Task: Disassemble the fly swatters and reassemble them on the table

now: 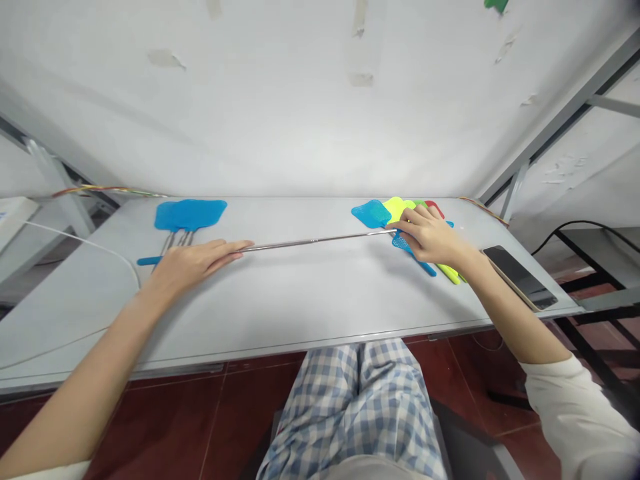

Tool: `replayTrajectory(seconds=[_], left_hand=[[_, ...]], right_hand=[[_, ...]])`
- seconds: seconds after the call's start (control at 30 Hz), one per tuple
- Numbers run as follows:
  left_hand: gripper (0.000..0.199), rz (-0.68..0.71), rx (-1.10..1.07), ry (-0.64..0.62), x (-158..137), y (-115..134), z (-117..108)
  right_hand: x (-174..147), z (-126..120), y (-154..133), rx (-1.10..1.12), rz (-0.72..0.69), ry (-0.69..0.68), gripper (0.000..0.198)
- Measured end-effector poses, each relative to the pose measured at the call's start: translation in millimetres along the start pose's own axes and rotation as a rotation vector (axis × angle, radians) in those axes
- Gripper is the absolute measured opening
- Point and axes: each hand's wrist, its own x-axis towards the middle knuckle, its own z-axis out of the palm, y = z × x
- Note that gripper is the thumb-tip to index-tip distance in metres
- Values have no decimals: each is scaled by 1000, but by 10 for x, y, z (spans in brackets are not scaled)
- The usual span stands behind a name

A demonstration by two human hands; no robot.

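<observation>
Stretched between my hands above the table is a fly swatter's telescopic metal rod (314,241), thicker on the left and thinner on the right. My left hand (193,263) is closed around its thick end. A blue handle (149,261) shows just left of that hand; whether it belongs to this rod I cannot tell. With pinched fingers, my right hand (425,233) grips the thin end, hiding part of the swatters beneath. Blue swatter heads (190,214) with metal rods lie behind my left hand. Around my right hand lie a blue swatter (373,213) and yellow swatters (397,207).
Green and red swatter heads (435,209) show behind my right hand. A phone (520,277) lies on the white table (300,300) near its right end. A white cable (95,238) crosses the left side. The wall (300,120) rises behind; a dark stool (600,253) stands right.
</observation>
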Motion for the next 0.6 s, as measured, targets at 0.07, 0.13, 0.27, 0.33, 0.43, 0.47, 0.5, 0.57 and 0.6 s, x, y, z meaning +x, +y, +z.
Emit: replayTrajectory(seconds=[0.07, 0.13, 0.27, 0.33, 0.43, 0.47, 0.5, 0.57, 0.6], left_hand=[[55, -8, -40, -4, 5, -16, 12], [53, -16, -74, -4, 7, -33, 26], [50, -14, -79, -10, 6, -53, 32], [50, -6, -52, -7, 5, -50, 24], [51, 1, -22, -8, 10, -40, 14], [50, -3, -21, -10, 13, -37, 13], [50, -8, -23, -11, 16, -37, 13], [50, -5, -30, -14, 22, -37, 13], [51, -1, -29, -14, 23, -38, 12]], right_hand=[[-7, -7, -10, -21, -7, 5, 36], [-14, -19, -26, -46, -12, -2, 35], [-16, -51, -58, -96, -15, -8, 36], [-11, -60, -65, -111, -19, 3, 38], [0, -59, -69, -116, -18, -2, 36], [1, -56, -71, -114, -15, -6, 35], [2, -54, -73, -111, -12, -7, 34], [-2, -52, -77, -104, -9, 2, 35], [-5, -54, -79, -102, -9, 9, 36]])
